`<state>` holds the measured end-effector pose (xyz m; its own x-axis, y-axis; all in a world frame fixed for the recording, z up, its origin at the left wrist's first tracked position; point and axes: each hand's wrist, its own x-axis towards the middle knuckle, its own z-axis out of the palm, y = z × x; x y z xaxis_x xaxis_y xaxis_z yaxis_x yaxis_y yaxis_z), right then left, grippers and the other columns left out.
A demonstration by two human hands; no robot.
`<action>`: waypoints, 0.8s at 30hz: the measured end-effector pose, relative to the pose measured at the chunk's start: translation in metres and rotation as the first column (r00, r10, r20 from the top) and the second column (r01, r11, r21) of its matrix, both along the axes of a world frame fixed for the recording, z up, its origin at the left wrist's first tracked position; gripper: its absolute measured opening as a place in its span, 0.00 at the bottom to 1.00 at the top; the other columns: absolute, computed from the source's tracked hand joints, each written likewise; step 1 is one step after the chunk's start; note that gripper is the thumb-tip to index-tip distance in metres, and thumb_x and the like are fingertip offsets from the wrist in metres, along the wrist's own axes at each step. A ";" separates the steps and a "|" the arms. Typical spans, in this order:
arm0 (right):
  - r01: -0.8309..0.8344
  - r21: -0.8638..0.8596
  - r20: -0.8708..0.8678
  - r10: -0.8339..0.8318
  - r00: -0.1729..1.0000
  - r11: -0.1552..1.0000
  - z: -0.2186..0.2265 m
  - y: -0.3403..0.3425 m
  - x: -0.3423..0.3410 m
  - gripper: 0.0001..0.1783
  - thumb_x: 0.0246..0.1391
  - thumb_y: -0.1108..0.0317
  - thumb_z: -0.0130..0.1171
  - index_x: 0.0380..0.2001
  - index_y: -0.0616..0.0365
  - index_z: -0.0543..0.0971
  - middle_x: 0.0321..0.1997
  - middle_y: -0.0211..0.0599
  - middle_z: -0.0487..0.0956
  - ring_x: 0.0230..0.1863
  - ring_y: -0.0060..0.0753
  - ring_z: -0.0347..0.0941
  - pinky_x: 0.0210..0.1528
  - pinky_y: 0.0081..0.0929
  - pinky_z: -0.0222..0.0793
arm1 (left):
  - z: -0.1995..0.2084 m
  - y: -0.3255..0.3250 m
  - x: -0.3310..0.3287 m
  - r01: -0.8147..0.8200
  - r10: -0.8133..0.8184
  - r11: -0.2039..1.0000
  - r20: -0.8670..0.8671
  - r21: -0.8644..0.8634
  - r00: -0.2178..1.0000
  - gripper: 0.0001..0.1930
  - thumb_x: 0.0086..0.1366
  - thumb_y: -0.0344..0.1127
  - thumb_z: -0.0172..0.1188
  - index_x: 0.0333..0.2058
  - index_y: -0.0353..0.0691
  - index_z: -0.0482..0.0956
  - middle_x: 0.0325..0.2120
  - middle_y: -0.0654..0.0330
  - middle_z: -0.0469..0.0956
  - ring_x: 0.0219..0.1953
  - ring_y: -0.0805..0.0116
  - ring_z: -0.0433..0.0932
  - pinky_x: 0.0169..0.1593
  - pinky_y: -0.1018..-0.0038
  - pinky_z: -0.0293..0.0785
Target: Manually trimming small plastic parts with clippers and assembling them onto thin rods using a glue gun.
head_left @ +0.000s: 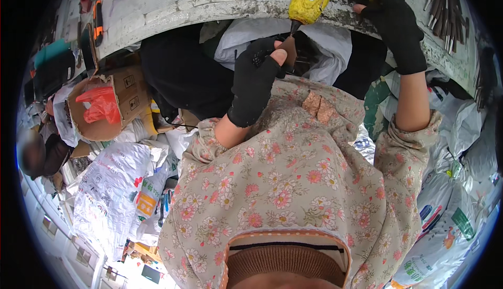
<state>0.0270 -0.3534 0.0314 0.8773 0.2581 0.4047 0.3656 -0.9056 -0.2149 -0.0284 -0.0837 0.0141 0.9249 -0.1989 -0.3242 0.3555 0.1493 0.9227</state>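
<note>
Head view. The left hand (255,74), in a black fingerless glove, has thumb and index finger pinching a small brown pointed piece (288,51); its remaining fingers are curled in. The piece is just beyond the near edge of the workbench (209,5), directly below the dark nozzle (295,26) of a yellow glue gun (309,3). Nozzle and piece appear to meet; actual contact cannot be confirmed. The right hand (395,24), gloved alike, is closed at the gun's handle, thumb on the near side; its other fingers are partly cut off by the upper edge, and their exact placement cannot be told.

Slim dark rods (445,14) lie on the bench at right. An orange-and-black utility knife (98,23) is at left. Below it, a cardboard box (129,92) contains a red plastic bag (102,105). The person wears a floral smock (283,184).
</note>
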 end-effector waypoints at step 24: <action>0.158 0.641 -0.608 0.372 0.701 0.751 0.053 0.069 -0.110 0.17 0.45 0.78 0.56 0.42 0.61 0.76 0.38 0.39 0.78 0.35 0.29 0.74 0.39 0.21 0.67 | 0.022 -0.001 0.002 -0.113 -0.011 0.970 -0.504 -0.216 0.864 0.15 0.63 0.47 0.50 0.24 0.42 0.70 0.16 0.70 0.66 0.15 0.81 0.61 0.20 0.83 0.56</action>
<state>-0.0834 -0.2848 0.0842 0.9372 0.2994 -0.1788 -0.0362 -0.4265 -0.9037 -0.0262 -0.0844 0.0361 0.6620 -0.2824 -0.6943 0.7434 0.3656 0.5601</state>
